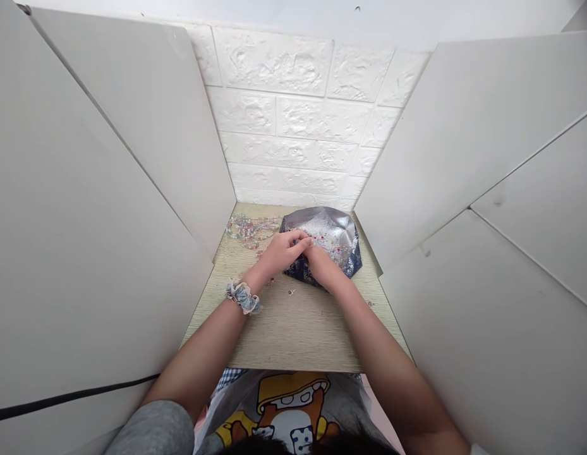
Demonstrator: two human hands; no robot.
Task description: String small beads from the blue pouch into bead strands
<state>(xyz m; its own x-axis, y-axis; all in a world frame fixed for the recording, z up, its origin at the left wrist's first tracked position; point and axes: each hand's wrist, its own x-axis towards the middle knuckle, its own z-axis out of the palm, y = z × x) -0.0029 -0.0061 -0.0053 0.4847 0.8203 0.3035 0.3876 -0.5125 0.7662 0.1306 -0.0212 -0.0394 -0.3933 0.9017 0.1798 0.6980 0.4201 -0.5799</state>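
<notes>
While the two hands stay close together near the middle of the picture, the left hand [280, 254] is curled over, and its fingers [297, 238] bend down and press close at the tips. They may hold something tiny, but it is too small to tell. The right hand [323, 266] sits just under the left hand and touches it. Its fingers are hidden, so you cannot tell how far open they are.

Both hands are right at the top of a shiny bag [332, 229], which is silver and dark blue. Tiny red beads [324, 239] show on the bag, just past the fingertips. The bag lies on a wood table [293, 335], near the far edge.

At the upper left of the table, strings of colored beads [252, 230] lie in a messy pile. A few loose beads [291, 292] lie below the hands. A blue and white hair tie [243, 298] circles the left wrist. A white brick wall [284, 126] stands behind the table, and white boards [483, 189] stand at both sides.
</notes>
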